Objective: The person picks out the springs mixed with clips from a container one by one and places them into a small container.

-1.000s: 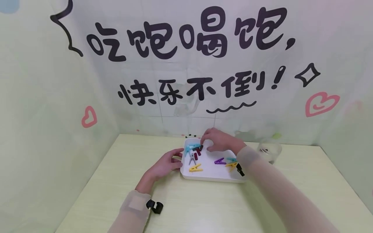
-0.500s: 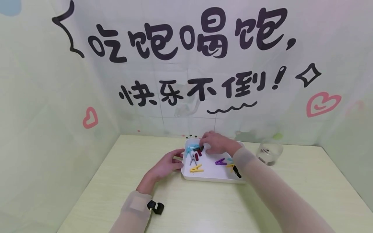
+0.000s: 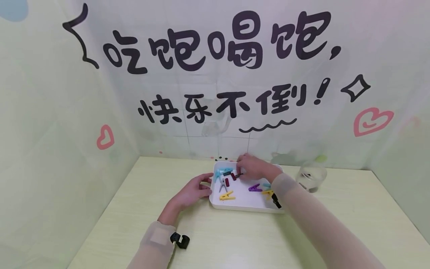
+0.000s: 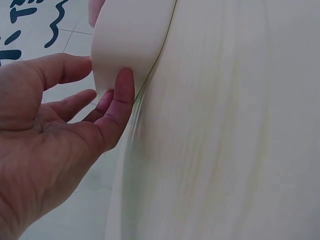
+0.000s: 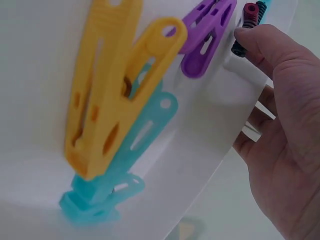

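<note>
My right hand (image 3: 253, 167) reaches into the back of a white tray (image 3: 240, 198), thumb and fingertips pinching a small black spring (image 5: 238, 49). Close to those fingertips lie two short dark-red springs (image 3: 227, 182) and another black one (image 3: 227, 173). My left hand (image 3: 193, 192) rests its relaxed fingertips against the outside of the tray's left wall (image 4: 117, 65). Around the springs are light-blue clothespins (image 3: 220, 173), a grey clothespin (image 3: 223, 185) and a yellow clothespin (image 3: 227, 195). A purple clothespin (image 5: 212, 30) sits on the right side, beside more yellow and blue ones.
A clear round container (image 3: 313, 176) with a few small dark pieces in it stands right of the tray, behind my right forearm. The pale wooden table (image 3: 215, 239) backs onto a white printed curtain (image 3: 161, 142), which also hangs at both sides.
My right hand has shifted slightly right and toward me, drawing the black spring away from the other springs. My left hand stays against the tray.
</note>
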The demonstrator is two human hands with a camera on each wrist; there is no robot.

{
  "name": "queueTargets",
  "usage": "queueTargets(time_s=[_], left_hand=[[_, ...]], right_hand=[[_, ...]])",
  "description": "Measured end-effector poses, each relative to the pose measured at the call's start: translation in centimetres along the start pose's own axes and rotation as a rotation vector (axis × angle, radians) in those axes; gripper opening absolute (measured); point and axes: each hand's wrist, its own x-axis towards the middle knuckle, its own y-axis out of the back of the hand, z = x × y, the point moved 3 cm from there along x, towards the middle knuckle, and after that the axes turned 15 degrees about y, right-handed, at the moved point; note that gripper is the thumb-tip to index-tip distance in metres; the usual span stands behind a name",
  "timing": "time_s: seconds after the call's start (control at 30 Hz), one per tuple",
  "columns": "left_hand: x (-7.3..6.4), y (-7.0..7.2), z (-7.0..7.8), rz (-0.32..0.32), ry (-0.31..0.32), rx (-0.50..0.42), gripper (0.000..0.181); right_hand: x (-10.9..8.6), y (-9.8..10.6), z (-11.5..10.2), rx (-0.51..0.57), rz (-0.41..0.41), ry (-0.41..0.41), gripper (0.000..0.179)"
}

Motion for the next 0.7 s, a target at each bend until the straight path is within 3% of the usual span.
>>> queueTargets(time_s=[0.3, 0.7], left_hand=[[-0.1, -0.1, 0.3, 0.020, 0.009, 0.018, 0.063], [-0.2, -0.2, 0.0, 0.028, 0.020, 0.022, 0.062]], right_hand=[[-1.8, 1.3, 0.7, 0.017, 0.058, -0.016, 0.009], [-4.7, 3.2, 1.1, 0.090, 0.158, 0.040, 0.009]])
